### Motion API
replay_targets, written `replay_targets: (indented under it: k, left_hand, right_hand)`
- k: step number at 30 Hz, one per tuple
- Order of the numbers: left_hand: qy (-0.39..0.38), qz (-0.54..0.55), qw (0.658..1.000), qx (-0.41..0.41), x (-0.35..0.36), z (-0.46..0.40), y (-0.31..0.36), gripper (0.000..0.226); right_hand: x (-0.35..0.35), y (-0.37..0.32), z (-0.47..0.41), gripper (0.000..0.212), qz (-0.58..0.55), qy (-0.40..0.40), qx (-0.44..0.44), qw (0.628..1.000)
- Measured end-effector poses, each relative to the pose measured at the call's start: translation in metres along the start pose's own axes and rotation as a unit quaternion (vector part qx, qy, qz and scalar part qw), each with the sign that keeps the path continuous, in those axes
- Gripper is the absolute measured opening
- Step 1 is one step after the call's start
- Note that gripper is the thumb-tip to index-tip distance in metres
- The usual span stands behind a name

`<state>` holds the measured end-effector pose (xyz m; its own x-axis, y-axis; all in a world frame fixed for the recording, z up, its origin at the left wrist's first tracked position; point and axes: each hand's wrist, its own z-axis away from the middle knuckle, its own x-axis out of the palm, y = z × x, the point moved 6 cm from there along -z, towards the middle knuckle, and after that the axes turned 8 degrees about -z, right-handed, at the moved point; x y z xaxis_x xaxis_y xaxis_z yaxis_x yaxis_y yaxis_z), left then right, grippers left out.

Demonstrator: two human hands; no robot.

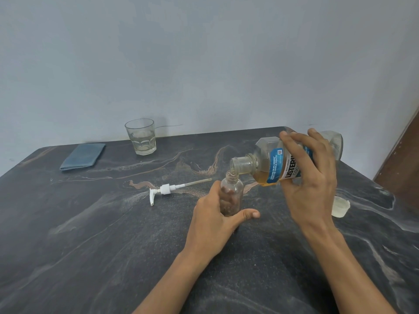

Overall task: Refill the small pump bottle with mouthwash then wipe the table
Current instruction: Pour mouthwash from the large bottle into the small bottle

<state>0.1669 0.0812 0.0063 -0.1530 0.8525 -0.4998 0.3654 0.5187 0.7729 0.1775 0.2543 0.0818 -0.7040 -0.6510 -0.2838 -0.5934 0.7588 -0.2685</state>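
A small clear bottle (233, 189) stands upright on the dark marbled table (90, 234), its neck uncapped. My left hand (217, 220) grips its body, fingers curled behind it and thumb out to the right. My right hand (308, 177) holds a large mouthwash bottle (269, 164) with a blue label, tipped on its side. Its open mouth sits right over the small bottle's neck, and amber liquid pools low inside it. The white pump head (165, 190) with its long dip tube lies on the table to the left.
A folded blue cloth (82, 156) lies at the back left. A drinking glass (141, 136) holding a little liquid stands by the wall. The mouthwash bottle's white cap (340, 207) rests on the table to the right of my right hand. A brown door edge (405, 159) is at far right.
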Motion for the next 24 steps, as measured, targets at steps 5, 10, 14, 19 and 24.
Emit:
replay_targets:
  k: [5, 10, 14, 19, 24]
  left_hand:
    - [0.0, -0.004, 1.0, -0.002, -0.0001, -0.0002, 0.0001, 0.069]
    - [0.0, -0.003, 1.0, 0.001, 0.0004, 0.0004, -0.0007, 0.066]
    - [0.004, -0.001, 1.0, 0.006, 0.0004, -0.0006, -0.0014, 0.063]
    - [0.006, -0.002, 1.0, 0.007, 0.0003, -0.0005, -0.0017, 0.064]
    - [0.003, -0.002, 1.0, 0.007, 0.0008, -0.0008, -0.0018, 0.067]
  right_hand:
    - [0.0, 0.0002, -0.0004, 0.084, -0.001, 0.003, -0.002, 1.0]
    - [0.0001, 0.0005, 0.0001, 0.084, 0.002, 0.002, -0.005, 1.0]
    - [0.0006, 0.0006, 0.0001, 0.084, 0.001, -0.001, -0.004, 1.0]
    - [0.0001, 0.0006, -0.0001, 0.084, 0.0, 0.001, 0.0, 1.0]
    - [0.0005, 0.0006, 0.0004, 0.086, 0.002, 0.001, 0.001, 1.0]
